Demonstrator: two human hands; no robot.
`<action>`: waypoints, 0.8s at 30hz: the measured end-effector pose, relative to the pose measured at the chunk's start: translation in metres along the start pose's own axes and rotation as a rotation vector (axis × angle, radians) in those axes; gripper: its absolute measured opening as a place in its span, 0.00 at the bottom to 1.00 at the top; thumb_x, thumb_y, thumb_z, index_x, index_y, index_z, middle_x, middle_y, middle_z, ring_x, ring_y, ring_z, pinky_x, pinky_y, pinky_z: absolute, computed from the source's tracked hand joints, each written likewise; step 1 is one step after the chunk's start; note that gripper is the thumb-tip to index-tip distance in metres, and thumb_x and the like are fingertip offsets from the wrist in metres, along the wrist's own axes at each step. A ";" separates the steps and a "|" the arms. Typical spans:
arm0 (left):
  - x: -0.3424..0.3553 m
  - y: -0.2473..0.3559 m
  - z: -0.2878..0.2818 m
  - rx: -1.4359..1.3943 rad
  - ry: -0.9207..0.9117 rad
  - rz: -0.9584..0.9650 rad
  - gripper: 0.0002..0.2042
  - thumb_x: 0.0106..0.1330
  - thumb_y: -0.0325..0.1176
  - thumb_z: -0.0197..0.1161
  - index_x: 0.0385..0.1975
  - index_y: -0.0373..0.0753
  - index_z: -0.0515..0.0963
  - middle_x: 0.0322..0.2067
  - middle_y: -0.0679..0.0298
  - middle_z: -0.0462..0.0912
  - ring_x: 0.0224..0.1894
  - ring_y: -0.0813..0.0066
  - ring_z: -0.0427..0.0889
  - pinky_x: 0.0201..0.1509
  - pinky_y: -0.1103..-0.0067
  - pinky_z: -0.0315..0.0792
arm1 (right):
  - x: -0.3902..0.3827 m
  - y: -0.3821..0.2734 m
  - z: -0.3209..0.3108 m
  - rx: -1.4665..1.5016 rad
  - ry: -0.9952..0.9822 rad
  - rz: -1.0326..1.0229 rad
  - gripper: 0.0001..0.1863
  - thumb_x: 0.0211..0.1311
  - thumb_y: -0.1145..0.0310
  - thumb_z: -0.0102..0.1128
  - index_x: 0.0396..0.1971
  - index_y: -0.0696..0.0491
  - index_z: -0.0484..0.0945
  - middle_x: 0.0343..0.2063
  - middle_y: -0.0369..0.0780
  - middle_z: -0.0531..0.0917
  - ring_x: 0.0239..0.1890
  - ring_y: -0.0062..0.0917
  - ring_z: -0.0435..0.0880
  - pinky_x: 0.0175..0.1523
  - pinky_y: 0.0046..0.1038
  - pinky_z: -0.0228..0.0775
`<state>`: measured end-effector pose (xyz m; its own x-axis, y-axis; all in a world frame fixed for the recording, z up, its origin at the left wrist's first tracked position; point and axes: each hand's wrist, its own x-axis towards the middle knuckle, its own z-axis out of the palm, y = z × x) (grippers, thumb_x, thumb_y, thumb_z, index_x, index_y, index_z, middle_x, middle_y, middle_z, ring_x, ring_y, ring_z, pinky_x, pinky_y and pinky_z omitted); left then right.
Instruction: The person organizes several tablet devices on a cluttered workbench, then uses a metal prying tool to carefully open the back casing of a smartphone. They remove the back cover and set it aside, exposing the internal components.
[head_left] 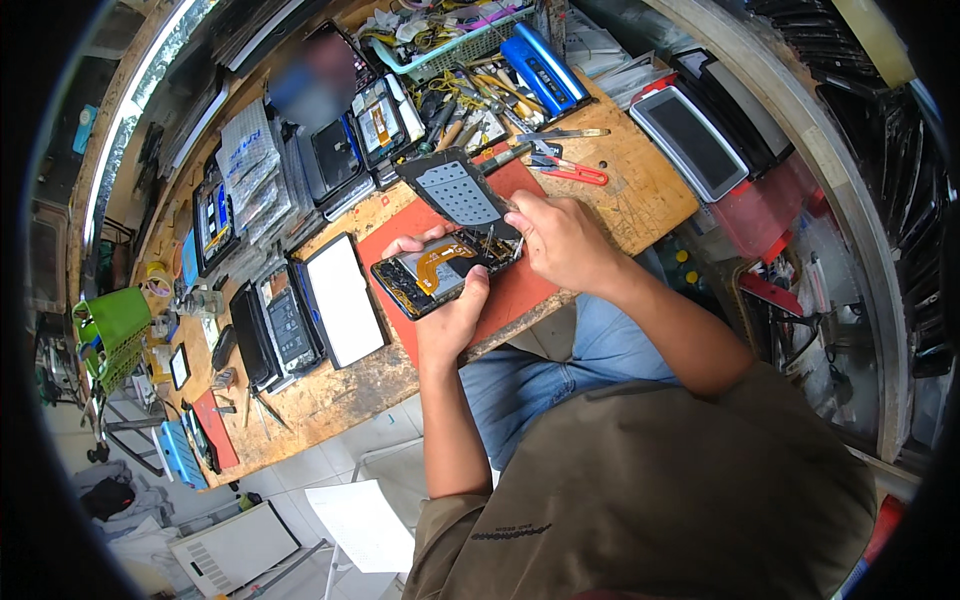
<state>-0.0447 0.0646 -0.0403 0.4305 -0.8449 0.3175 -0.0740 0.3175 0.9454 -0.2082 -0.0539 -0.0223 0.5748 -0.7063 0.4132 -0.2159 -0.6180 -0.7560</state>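
Note:
My left hand (450, 318) wraps round an opened smartphone (440, 262), thumb on its near edge and fingers under the far side. A broad orange ribbon cable (436, 264) crosses the phone's bare inside. At the phone's right end, my right hand (562, 238) is closed in a pinch; what it grips, if anything, is hidden by the fingers. Just beyond the phone, a dark panel with a grey dotted face (458, 192) stands tilted. Under it all lies a red-orange mat (530, 285) on the wooden bench.
A red-handled cutter (577, 173) lies past my right hand, near a blue box (542, 72) and a green basket (455, 50) of cables and tools. On the left are a white-faced panel (345, 300), an opened device (288, 320) and bubble-wrapped packets (255, 165). A white tablet (690, 140) sits at right.

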 end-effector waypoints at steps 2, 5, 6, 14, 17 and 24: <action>0.000 -0.001 0.000 0.010 0.001 -0.002 0.36 0.60 0.21 0.71 0.62 0.44 0.54 0.59 0.53 0.66 0.67 0.59 0.70 0.75 0.59 0.65 | 0.000 -0.002 -0.001 -0.031 -0.008 0.023 0.06 0.71 0.74 0.61 0.35 0.58 0.73 0.27 0.56 0.83 0.36 0.57 0.85 0.36 0.51 0.73; -0.001 -0.003 -0.002 0.009 0.004 0.018 0.36 0.60 0.21 0.71 0.64 0.43 0.55 0.61 0.52 0.68 0.68 0.59 0.70 0.76 0.59 0.65 | 0.002 -0.002 -0.003 -0.068 -0.001 0.034 0.07 0.73 0.72 0.60 0.35 0.57 0.74 0.26 0.56 0.83 0.35 0.56 0.85 0.35 0.52 0.72; -0.002 -0.003 -0.002 -0.003 -0.001 0.022 0.36 0.61 0.21 0.71 0.65 0.42 0.56 0.61 0.51 0.70 0.69 0.59 0.71 0.76 0.59 0.65 | 0.005 -0.001 -0.004 -0.079 -0.015 0.053 0.07 0.74 0.71 0.59 0.35 0.57 0.74 0.26 0.56 0.83 0.34 0.56 0.85 0.35 0.52 0.72; -0.001 0.005 -0.005 -0.148 0.049 -0.106 0.35 0.59 0.16 0.64 0.66 0.42 0.59 0.65 0.50 0.72 0.72 0.55 0.71 0.78 0.59 0.64 | 0.039 0.024 -0.013 -0.062 0.147 0.011 0.10 0.77 0.69 0.57 0.35 0.58 0.74 0.26 0.56 0.81 0.32 0.58 0.82 0.35 0.51 0.70; 0.001 0.016 -0.009 -0.260 0.095 -0.243 0.40 0.60 0.15 0.63 0.74 0.40 0.56 0.70 0.47 0.70 0.73 0.56 0.70 0.78 0.61 0.65 | 0.047 0.031 -0.013 -0.018 0.302 0.093 0.12 0.77 0.66 0.58 0.34 0.58 0.75 0.23 0.51 0.81 0.27 0.47 0.82 0.33 0.46 0.71; -0.017 0.032 -0.040 -0.530 0.242 -0.361 0.34 0.73 0.39 0.63 0.77 0.41 0.60 0.71 0.44 0.72 0.71 0.54 0.75 0.75 0.58 0.71 | 0.024 0.048 -0.015 0.489 0.192 0.302 0.12 0.82 0.66 0.56 0.38 0.57 0.80 0.29 0.31 0.84 0.32 0.12 0.76 0.37 0.26 0.70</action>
<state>-0.0185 0.1061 -0.0183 0.5387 -0.8371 -0.0950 0.5362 0.2537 0.8051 -0.2163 -0.1059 -0.0413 0.3825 -0.9034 0.1938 0.0669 -0.1821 -0.9810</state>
